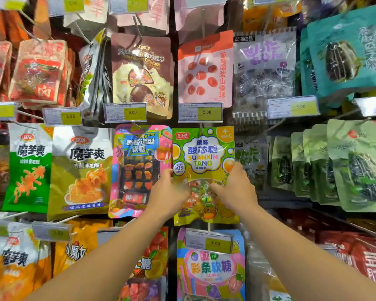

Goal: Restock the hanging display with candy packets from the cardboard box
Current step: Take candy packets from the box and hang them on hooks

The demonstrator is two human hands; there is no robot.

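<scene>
A green and yellow candy packet [203, 153] marked "Suanxin Tang" hangs in the middle of the display, its top at a peg under a 5.00 price tag [200, 112]. My left hand [168, 192] grips the packet's left edge with curled fingers. Opposite it, my right hand [234, 187] grips the right edge, thumb on the clear window full of wrapped sweets. The cardboard box is out of view.
Packets crowd every hook: a pink gummy packet [139, 170] just left, a blue and pink candy packet [211, 268] below, an orange hawthorn-ball packet [204, 68] above, green seed bags [345, 166] to the right. Pegs with price tags stick out toward me.
</scene>
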